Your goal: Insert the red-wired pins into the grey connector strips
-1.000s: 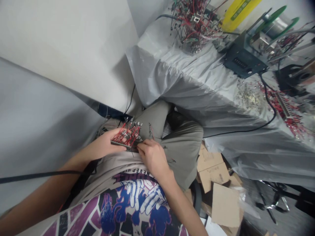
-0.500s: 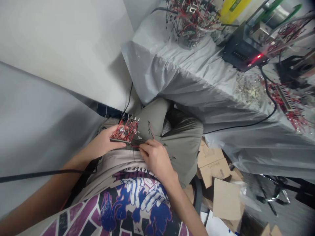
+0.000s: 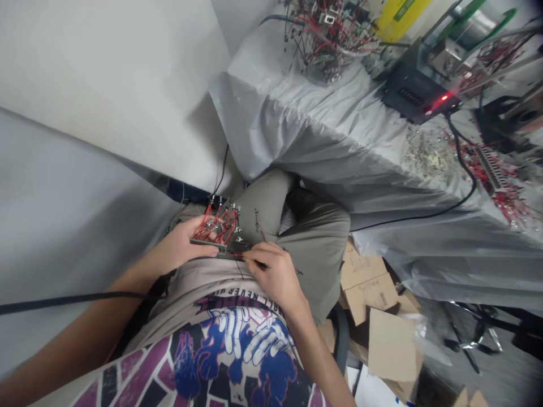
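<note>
My left hand (image 3: 186, 243) is closed around a narrow grey slotted strip (image 3: 207, 244) held over my lap. Many red wires (image 3: 218, 226) with small metal and black ends fan out from it, on the far side. Just right of the strip's end, my right hand (image 3: 274, 271) pinches a thin wire (image 3: 237, 254), red with a dark tail hanging down. Whether that wire touches the strip I cannot tell. A few loose wired parts (image 3: 257, 220) lie on my trouser leg beyond the right hand.
A plastic-covered table (image 3: 305, 130) stands ahead, bearing a tangled wire heap (image 3: 328, 39), a dark box with a red light (image 3: 419, 93), a solder spool (image 3: 483, 22) and more red wires (image 3: 504, 192). Cardboard boxes (image 3: 390, 345) lie at right. A pale panel (image 3: 106, 73) rises at left.
My right hand has shifted slightly right, away from the strip's end, and the wire's dark tail has swung right with it. My left hand stays almost where it was.
</note>
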Tool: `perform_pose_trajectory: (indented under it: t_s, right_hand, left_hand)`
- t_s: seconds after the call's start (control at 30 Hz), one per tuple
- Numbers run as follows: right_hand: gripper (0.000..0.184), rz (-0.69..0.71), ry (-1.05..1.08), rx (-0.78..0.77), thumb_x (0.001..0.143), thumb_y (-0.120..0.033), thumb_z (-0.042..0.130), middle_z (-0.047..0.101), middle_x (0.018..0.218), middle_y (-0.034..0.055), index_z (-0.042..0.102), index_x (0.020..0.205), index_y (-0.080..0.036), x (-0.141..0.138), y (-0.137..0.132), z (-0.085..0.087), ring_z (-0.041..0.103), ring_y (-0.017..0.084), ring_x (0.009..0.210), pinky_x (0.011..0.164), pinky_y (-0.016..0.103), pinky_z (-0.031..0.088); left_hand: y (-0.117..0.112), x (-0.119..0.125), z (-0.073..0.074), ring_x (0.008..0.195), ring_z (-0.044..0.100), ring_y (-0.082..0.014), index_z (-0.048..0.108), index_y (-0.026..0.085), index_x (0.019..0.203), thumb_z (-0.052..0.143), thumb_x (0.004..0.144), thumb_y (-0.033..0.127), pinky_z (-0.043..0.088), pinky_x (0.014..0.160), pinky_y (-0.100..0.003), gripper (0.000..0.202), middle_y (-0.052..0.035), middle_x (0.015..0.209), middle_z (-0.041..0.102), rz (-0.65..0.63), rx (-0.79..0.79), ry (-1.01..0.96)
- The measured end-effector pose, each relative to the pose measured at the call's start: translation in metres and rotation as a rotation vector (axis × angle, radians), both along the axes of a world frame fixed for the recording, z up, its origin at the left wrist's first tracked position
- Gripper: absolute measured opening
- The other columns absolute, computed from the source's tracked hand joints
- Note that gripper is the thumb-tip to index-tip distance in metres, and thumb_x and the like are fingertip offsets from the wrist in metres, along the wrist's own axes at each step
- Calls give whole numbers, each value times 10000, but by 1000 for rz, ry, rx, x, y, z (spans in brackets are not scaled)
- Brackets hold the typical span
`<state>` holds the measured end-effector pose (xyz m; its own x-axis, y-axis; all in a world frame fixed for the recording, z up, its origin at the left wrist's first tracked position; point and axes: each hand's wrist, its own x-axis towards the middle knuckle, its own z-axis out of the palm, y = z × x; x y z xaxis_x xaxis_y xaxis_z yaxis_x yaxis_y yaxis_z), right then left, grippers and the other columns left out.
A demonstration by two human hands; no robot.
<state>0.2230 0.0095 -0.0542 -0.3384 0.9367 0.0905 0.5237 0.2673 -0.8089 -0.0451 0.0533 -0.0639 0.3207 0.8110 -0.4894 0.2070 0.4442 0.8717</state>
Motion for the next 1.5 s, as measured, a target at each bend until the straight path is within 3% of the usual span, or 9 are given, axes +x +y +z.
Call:
perform_pose_trajectory:
  t_s: [0.27,0.53,1.0,1.2,1.4,1.5]
  right_hand:
    - [191,44,23,79,1028,-133,678,825,1006,36,848,1032,-221,7,0,-6,736,170,910,888,324,549]
    - [208,96,4,146,1050,-147,648,822,1023,48,844,1077,-214,11,3,-7,711,185,930,890,345,550]
    - [175,-13,63,150,1052,-193,675,828,999,48,849,1053,-213,9,-2,-3,724,170,878,850,346,571]
    - [176,-98,81,163,1027,-207,677,806,897,42,846,976,-216,4,-6,2,700,165,788,784,342,571]
    - [197,-157,89,206,1019,-214,668,771,805,37,832,911,-226,1,-9,4,668,168,717,723,355,549]
    - [182,-120,98,244,1027,-193,667,781,835,49,830,948,-213,1,-8,2,672,170,734,726,352,549]
  left_hand:
    - [0,4,5,962,693,-210,662,221,1309,951,751,341,566,943,-346,639,-10,1040,677,31,-32,-37]
    - [-4,2,-3,914,679,-181,647,240,1355,978,756,302,605,848,-310,687,-15,1076,643,75,-130,-162]
    - [-6,-1,-7,988,733,-209,674,247,1299,986,738,310,608,862,-285,646,-31,1114,724,74,-75,-67]
    - [-6,3,-5,918,755,-228,667,251,1340,979,719,296,650,844,-338,696,-41,1112,740,114,-89,-121]
    - [-6,4,-5,922,738,-186,674,268,1328,983,741,249,636,846,-293,663,-14,1078,736,141,-101,-207]
    - [-7,4,-6,931,728,-185,674,266,1333,977,751,245,635,855,-300,657,-14,1064,726,142,-100,-232]
